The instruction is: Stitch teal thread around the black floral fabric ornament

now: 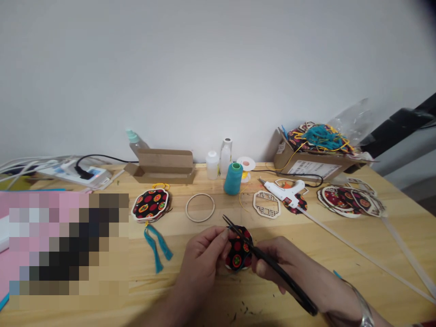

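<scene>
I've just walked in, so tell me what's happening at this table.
A person's left hand pinches a small black fabric piece with a red round print, while the right hand holds black scissors, their blades slanting over it. Beyond them are a thin pale ring, an upright teal thread cone and a white plastic glue gun.

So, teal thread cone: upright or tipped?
Upright: the teal thread cone stands on its wide end, narrower green-rimmed end up.
</scene>
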Demonstrator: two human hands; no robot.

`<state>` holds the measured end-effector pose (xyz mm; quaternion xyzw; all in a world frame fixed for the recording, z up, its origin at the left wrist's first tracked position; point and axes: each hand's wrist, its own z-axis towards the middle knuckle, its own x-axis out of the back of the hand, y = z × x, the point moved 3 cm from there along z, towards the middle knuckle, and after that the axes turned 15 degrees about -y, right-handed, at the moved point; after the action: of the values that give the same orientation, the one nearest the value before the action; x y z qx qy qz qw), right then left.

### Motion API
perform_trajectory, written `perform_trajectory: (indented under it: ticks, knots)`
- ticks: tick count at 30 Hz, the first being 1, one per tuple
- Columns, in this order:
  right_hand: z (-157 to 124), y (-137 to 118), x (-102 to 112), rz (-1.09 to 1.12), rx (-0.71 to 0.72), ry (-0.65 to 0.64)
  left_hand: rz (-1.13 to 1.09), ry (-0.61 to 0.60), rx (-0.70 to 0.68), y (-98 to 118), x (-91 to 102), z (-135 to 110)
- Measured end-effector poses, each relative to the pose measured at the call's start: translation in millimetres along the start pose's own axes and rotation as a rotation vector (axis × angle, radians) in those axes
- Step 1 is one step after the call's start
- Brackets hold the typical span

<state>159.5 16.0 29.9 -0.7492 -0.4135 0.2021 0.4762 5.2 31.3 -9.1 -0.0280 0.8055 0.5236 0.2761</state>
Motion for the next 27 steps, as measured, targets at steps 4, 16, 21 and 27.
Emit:
perform_trajectory:
  ticks: [4, 16, 21, 27]
  knots:
    - [0.5, -3.3, 0.7, 0.048, 0.041, -0.016, -0.012, 0.01, 0.0, -0.9, 0.6, -1.1]
    - [2.0, 5.1, 1.3, 0.017, 0.05, 0.024, -0.05, 0.034, -0.019, -1.2, 3.6, 1.6]
    - [-10.5, 11.1, -1.6, -0.16, -0.156, 0.022, -0.131, 0.113, -0.014, -0.4, 6.3, 3.6]
    - [-37.9, 13.7, 3.3, -0.677, -0.301, 0.189, -0.208, 0.112, -0.073, 1.7, 7.2, 3.3]
